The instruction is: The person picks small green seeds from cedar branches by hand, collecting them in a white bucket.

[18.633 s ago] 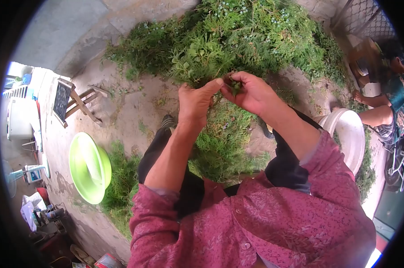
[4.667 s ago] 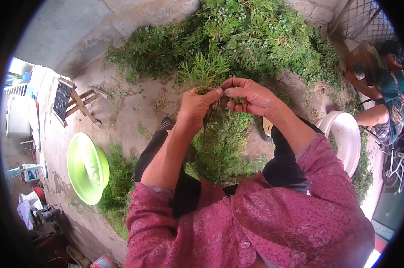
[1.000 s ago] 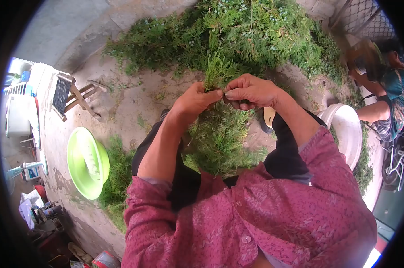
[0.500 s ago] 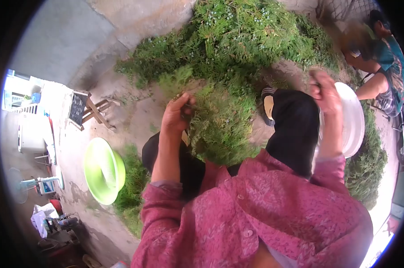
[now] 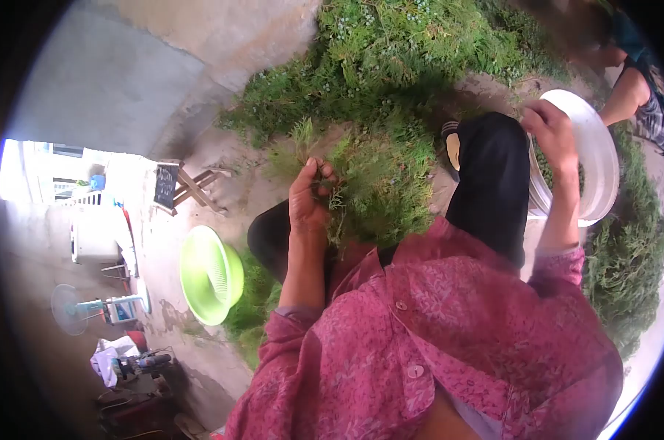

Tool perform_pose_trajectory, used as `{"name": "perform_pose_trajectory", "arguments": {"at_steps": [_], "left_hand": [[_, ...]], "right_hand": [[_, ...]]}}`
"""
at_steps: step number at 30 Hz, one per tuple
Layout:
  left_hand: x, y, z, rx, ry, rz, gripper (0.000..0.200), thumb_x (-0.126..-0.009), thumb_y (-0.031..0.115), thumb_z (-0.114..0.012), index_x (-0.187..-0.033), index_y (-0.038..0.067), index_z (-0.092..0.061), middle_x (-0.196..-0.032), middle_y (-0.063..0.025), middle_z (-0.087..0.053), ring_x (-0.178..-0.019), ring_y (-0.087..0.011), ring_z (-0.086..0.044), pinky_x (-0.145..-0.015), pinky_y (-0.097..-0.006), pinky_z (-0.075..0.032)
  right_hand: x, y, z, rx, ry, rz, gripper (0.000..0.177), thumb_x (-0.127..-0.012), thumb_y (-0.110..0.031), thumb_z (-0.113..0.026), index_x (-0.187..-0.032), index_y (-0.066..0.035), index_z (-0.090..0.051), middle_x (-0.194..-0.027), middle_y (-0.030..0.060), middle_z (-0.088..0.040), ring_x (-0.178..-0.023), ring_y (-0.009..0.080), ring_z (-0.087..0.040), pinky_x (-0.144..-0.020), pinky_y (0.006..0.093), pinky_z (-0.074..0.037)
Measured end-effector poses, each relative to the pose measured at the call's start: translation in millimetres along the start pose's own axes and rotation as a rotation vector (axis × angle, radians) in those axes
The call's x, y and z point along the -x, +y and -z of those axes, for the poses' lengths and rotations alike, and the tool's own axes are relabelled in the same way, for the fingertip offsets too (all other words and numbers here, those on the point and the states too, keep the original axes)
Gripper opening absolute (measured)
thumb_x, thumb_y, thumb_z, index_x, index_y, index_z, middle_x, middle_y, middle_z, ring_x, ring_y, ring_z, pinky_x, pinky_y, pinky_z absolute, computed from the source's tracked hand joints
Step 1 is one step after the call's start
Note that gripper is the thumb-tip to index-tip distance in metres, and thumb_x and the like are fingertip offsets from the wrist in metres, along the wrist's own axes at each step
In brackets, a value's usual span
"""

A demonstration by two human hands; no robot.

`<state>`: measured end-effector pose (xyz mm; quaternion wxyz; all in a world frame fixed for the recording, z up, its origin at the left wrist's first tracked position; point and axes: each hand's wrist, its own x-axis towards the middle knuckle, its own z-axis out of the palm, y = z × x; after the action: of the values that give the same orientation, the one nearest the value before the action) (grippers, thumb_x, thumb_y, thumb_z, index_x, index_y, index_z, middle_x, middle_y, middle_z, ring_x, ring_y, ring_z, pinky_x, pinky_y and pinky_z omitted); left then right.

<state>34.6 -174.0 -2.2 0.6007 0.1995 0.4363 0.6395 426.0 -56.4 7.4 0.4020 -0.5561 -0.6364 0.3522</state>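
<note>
My left hand [image 5: 308,196] grips a green leafy sprig [image 5: 302,143] just above my left knee, with a heap of cut greenery [image 5: 379,183] lying between my legs. Over the rim of a white plastic basin [image 5: 599,154] at my right side my right hand [image 5: 550,132] is stretched out, fingers curled. Whether it holds anything is too blurred to tell. A large pile of green branches [image 5: 412,44] covers the ground ahead of me.
A lime-green plastic basket [image 5: 208,273] stands on the concrete at my left, with greenery beside it. A small wooden stool [image 5: 185,187] is further left. Another person [image 5: 632,73] sits at the upper right beyond the white basin. A fan [image 5: 79,308] and clutter stand at far left.
My hands have parted: the right one swung from the sprig out to the white basin, while the left stayed on the sprig. The camera turned to the right.
</note>
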Motion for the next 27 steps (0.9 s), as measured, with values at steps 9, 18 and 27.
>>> {"name": "perform_pose_trajectory", "arguments": {"at_steps": [9, 18, 27], "left_hand": [[28.3, -6.5, -36.8, -0.075, -0.008, -0.078, 0.015, -0.083, 0.021, -0.055, -0.088, 0.008, -0.051, -0.074, -0.0025, -0.050, -0.055, -0.0095, -0.041, -0.048, -0.0188, -0.034], [29.5, -16.8, -46.3, -0.291, 0.242, -0.099, 0.010, -0.076, 0.004, -0.059, -0.085, 0.004, -0.054, -0.072, -0.0023, -0.054, -0.059, -0.0105, -0.050, -0.051, -0.0242, -0.042], [10.4, -28.3, -10.3, -0.433, 0.437, -0.094, 0.016, -0.072, 0.001, -0.061, -0.087, 0.002, -0.056, -0.077, -0.0048, -0.058, -0.062, -0.0138, -0.055, -0.057, -0.0276, -0.047]], "right_hand": [[48.7, -81.3, -160.1, -0.293, -0.579, 0.408, 0.019, -0.070, -0.014, -0.068, -0.082, -0.003, -0.057, -0.071, 0.0029, -0.057, -0.065, 0.0091, -0.053, -0.059, 0.0251, -0.043], [51.0, -61.6, -193.6, -0.278, -0.634, 0.323, 0.022, -0.069, -0.019, -0.068, -0.079, -0.004, -0.056, -0.063, 0.0031, -0.053, -0.055, 0.0099, -0.047, -0.051, 0.0271, -0.040], [47.5, -63.2, -185.6, -0.944, -1.033, -0.250, 0.013, -0.074, -0.015, -0.060, -0.078, -0.004, -0.055, -0.066, 0.0019, -0.054, -0.053, 0.0068, -0.046, -0.045, 0.0210, -0.036]]}}
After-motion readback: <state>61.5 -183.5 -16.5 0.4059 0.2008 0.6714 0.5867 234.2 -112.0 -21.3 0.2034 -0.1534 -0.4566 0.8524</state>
